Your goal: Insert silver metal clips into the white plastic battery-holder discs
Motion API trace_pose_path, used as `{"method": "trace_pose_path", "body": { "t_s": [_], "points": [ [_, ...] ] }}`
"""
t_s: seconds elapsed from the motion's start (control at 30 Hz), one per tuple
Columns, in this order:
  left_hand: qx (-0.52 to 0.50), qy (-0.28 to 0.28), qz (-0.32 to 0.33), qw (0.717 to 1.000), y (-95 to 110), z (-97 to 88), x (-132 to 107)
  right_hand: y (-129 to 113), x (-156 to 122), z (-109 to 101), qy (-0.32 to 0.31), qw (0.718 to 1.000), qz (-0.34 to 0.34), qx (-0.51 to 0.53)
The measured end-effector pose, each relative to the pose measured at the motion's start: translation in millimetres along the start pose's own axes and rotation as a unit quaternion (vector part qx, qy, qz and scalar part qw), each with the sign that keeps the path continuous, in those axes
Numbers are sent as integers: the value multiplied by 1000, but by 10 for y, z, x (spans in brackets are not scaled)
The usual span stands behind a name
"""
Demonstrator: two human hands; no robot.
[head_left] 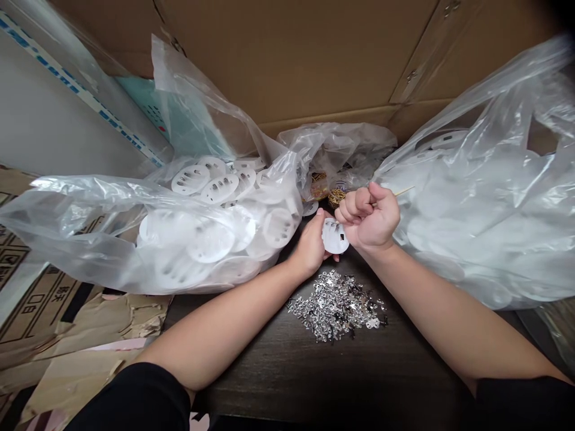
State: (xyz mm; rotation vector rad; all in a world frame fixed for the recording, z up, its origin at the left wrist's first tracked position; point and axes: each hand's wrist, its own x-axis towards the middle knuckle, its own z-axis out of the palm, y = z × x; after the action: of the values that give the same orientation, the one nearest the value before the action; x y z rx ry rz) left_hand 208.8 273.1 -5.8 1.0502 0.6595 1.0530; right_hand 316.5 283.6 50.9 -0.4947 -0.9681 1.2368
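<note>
My left hand [313, 244] is closed on a round white plastic disc [335, 238] with slots and a small square hole. Just right of it, my right hand [371, 216] forms a fist around a thin yellowish stick [405, 191], one end of which pokes out past the thumb. The fist touches or nearly touches the disc's upper right edge; the stick's other end is hidden. Below both hands lies a heap of small shiny metal pieces [335, 305] with some dark ones among them.
Clear plastic bags flank the hands: the left bag [215, 233] holds many slotted white discs, the right bag [489, 215] holds whitish round parts. Behind are brass-coloured small parts [336, 196]. A cardboard wall [291, 54] closes the back of the dark table [287, 383].
</note>
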Motion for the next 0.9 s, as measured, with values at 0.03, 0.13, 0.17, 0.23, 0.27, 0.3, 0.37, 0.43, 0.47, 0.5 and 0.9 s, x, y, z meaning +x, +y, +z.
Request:
{"method": "trace_pose_path", "body": {
  "t_s": [0.03, 0.13, 0.17, 0.23, 0.27, 0.3, 0.37, 0.43, 0.47, 0.5, 0.9],
  "points": [
    [0, 2, -1, 1000, 3, 3, -1, 6, -2, 4, -9, 1000, 2, 0],
    [6, 4, -5, 1000, 13, 13, -6, 37, -6, 15, -26, 1000, 8, -3],
    [10, 4, -5, 1000, 14, 14, -7, 49, -8, 18, -25, 1000, 8, -10],
    [18, 2, -4, 1000, 14, 14, -9, 68, -14, 23, -19, 999, 3, -30],
    [22, 2, -2, 1000, 13, 13, -10, 76, -20, 25, -14, 999, -2, -41],
    [27, 1, 0, 1000, 13, 11, -11, 84, -27, 27, -9, 999, -9, -49],
    [39, -1, 5, 999, 14, 9, -17, 99, -42, 30, -3, 998, -22, -63],
    [53, -1, 9, 999, 23, 11, -29, 113, -53, 29, -2, 997, -34, -72],
    [60, 1, 10, 998, 30, 13, -37, 120, -53, 27, -4, 997, -38, -73],
    [65, 4, 11, 998, 36, 17, -45, 125, -49, 23, -9, 997, -41, -72],
    [69, 2, 7, 998, 50, 30, -68, 41, 28, -49, -66, 997, 33, 11]
  ]
}}
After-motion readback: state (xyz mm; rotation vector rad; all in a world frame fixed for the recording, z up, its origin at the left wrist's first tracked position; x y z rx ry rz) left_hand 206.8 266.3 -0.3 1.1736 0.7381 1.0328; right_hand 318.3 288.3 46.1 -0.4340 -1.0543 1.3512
